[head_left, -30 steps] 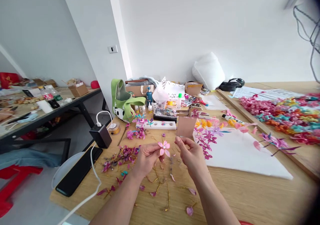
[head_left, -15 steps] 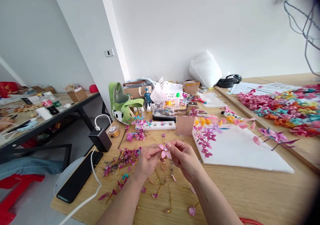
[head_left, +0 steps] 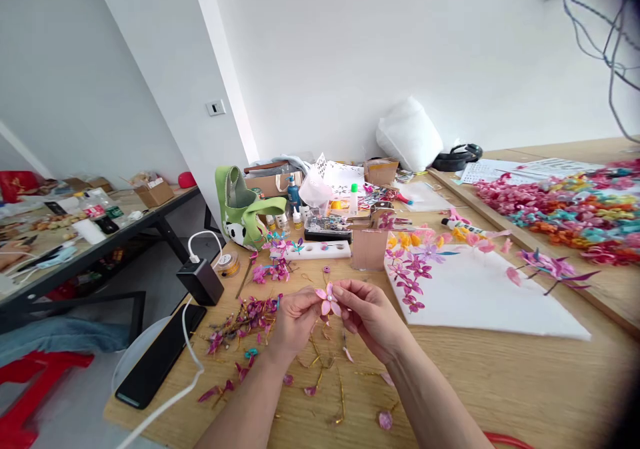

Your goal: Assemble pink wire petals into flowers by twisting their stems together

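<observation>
My left hand (head_left: 293,319) and my right hand (head_left: 373,316) meet over the wooden table (head_left: 500,382), both pinched on a small pink flower (head_left: 327,298) with a pale bead at its centre. The left hand's fingers grip it from the left, the right hand's fingertips touch its right petals. Loose pink petals (head_left: 385,421) and gold wire bits (head_left: 341,396) lie under and in front of my hands. A heap of purple flower stems (head_left: 247,312) lies just left of my left hand.
A white sheet (head_left: 480,299) with purple and yellow flowers lies to the right. Behind are a cardboard holder (head_left: 369,248), a white bead tray (head_left: 315,250), a green bag (head_left: 243,206) and glue bottles. A black charger (head_left: 201,280) and a phone (head_left: 160,352) sit left.
My right hand has moved left from apart to join the left hand on the pink flower. The view has shifted slightly; both hands stay over the same spot.
</observation>
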A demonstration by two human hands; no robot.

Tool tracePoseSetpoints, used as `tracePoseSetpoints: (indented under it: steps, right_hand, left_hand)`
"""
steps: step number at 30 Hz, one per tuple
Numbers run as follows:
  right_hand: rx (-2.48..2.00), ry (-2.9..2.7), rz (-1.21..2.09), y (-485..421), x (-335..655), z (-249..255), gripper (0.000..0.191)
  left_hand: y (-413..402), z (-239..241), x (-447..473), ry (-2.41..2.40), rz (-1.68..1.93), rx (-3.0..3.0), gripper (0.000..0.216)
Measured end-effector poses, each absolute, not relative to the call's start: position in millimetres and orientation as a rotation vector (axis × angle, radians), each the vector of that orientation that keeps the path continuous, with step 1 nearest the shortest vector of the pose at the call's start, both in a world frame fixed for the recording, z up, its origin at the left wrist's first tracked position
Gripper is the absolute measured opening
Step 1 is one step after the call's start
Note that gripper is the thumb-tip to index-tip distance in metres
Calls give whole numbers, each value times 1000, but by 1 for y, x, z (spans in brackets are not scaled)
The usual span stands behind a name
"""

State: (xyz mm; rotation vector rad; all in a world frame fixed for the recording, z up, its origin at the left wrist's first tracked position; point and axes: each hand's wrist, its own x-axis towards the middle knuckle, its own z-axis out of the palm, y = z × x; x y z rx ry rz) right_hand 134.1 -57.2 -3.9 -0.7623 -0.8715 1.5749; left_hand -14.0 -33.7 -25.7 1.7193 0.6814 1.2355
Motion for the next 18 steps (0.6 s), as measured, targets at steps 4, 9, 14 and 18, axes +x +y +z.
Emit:
tracePoseSetpoints:
  steps: [4,9,14,18]
  right_hand:
    - [-728,-866,1593,-57,134,-5,30]
    - [-717,-845,1617,-57,134,-3,32]
    - [-701,-845,1648,-58,134,-3,30]
    - [-688,-834,1675,-58,135,-5,29]
  left_hand:
    - [-34,-27,-14,683,1239,1727,20]
    - [-35,-25,-15,713,1235,1728,21]
    - [-34,-26,-15,723,1202,1717,23]
    - [-35,-26,-16,701,1186,1691,22]
